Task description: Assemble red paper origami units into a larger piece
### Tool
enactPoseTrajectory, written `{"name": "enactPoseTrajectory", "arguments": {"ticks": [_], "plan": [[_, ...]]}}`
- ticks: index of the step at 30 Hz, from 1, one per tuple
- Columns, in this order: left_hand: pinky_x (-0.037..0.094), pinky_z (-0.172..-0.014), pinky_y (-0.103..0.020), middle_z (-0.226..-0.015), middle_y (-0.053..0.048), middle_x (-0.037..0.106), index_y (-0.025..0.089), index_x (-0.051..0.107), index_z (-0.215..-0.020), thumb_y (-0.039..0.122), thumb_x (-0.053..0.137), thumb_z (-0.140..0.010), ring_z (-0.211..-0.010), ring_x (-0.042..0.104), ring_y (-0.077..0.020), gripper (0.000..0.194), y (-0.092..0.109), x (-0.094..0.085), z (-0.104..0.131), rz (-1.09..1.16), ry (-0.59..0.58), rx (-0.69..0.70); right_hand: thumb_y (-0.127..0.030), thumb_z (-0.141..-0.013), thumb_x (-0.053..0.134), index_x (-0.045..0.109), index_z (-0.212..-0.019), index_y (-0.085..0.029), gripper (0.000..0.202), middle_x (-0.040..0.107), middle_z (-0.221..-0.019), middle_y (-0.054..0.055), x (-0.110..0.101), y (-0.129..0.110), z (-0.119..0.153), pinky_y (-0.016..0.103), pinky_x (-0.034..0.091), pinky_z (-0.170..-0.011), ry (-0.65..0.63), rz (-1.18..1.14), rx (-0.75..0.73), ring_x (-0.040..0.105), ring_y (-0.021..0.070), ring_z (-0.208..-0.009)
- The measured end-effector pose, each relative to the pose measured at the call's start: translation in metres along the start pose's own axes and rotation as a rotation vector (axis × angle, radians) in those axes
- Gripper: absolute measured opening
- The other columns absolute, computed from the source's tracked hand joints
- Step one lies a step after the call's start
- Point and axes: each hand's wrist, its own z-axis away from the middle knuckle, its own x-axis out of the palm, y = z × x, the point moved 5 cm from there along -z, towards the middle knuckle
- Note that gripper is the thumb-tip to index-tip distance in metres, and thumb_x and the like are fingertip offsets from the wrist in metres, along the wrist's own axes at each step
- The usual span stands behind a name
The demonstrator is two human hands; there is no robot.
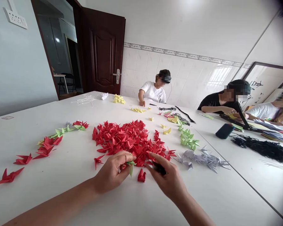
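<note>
My left hand [116, 168] pinches a light green folded paper crane [131, 166] between thumb and fingers. To its right, my right hand [166, 174] is curled round a small black object [159, 168], partly hidden by the fingers and too blurred to name. Just beyond both hands spreads a large heap of red paper cranes [127, 135]. One single red crane [141, 175] lies on the table between my wrists. On the left, a row of red and green cranes [48, 145] runs diagonally across the white table [73, 169].
Green cranes [188, 138] and white cranes [204, 158] lie to the right, yellow cranes [119, 99] farther back. Black cords [261, 149] and a dark blue cylinder [224, 131] are at the far right. Several people sit round the table; one wears a white shirt [153, 92].
</note>
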Motion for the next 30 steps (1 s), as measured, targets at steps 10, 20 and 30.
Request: {"name": "enactPoseTrajectory", "arguments": {"ticks": [10,20,30], "plan": [[0.051,-0.064,-0.027,-0.092,-0.005,0.065,0.020,0.035,-0.124,0.026,0.052,-0.082,-0.069,0.060,-0.0135,0.046,0.007,0.019,0.001,0.269,-0.027,-0.114,-0.030,-0.079,0.058,0.068,-0.088,-0.019,0.017,0.063,-0.074,0.003,0.011,-0.008,-0.004,0.022,0.044,-0.060,-0.136,-0.170,-0.079,0.056,0.0125,-0.066],[0.054,-0.068,-0.032,-0.089,-0.005,0.065,0.019,0.037,-0.123,0.042,0.052,-0.082,-0.082,0.064,-0.0194,0.049,0.020,0.041,-0.024,0.323,0.010,-0.196,-0.019,-0.073,0.059,0.067,-0.081,-0.018,0.011,0.057,-0.070,0.001,-0.010,0.002,-0.010,0.020,0.041,-0.057,0.024,-0.148,-0.161,0.052,0.0111,-0.063],[0.045,-0.088,-0.037,-0.120,-0.005,0.053,0.028,0.064,-0.098,0.033,0.058,-0.075,-0.115,0.044,-0.0278,0.024,0.020,0.032,-0.007,-0.504,-0.047,0.408,-0.033,-0.078,0.045,0.065,-0.080,-0.015,0.027,0.061,-0.073,0.006,-0.082,0.083,-0.024,0.026,0.038,-0.060,0.524,0.164,0.291,0.051,0.0167,-0.066]]}}
